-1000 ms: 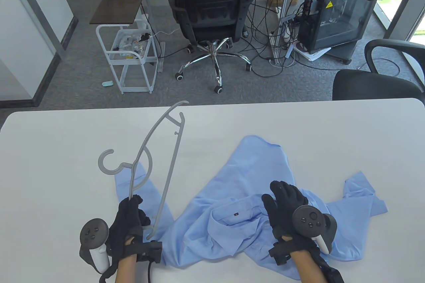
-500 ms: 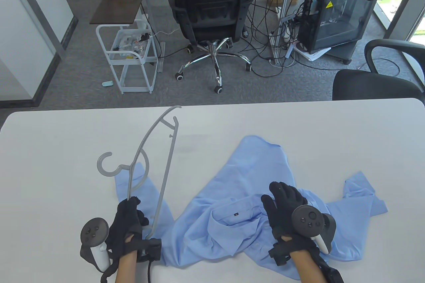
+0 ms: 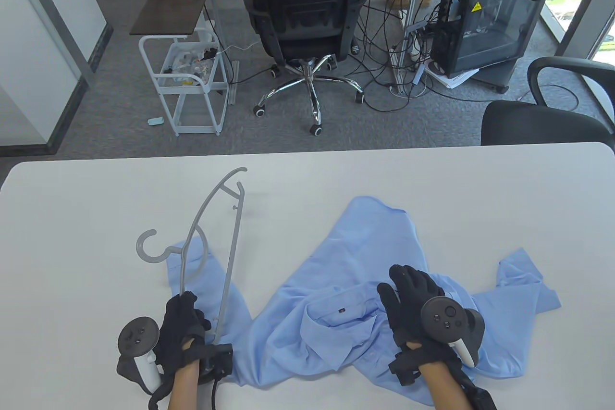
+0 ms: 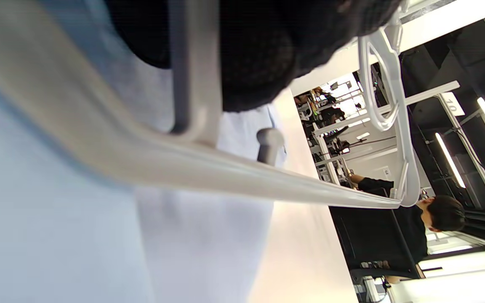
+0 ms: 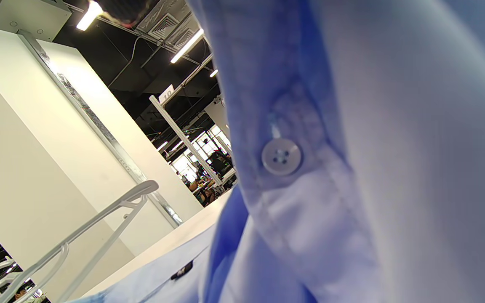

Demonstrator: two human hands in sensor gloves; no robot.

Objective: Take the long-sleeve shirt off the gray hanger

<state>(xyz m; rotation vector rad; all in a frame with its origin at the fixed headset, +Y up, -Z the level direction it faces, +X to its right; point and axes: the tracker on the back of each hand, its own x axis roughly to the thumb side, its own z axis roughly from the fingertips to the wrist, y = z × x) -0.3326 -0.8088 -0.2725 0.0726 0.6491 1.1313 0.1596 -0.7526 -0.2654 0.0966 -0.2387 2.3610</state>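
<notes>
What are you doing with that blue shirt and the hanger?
A person in black gloves is taking a light blue long-sleeve shirt off a gray hanger. The left hand grips one end of the hanger and holds it tilted up over a sleeve; no part of the shirt hangs on it now. The right hand rests flat on the shirt near the collar. The shirt lies crumpled on the white table.

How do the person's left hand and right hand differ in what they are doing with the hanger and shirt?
The left hand grips one end of the gray hanger, holding it tilted up over the white table; the right hand rests flat on the blue long-sleeve shirt, fingers spread. Both wear black gloves with trackers.
</notes>
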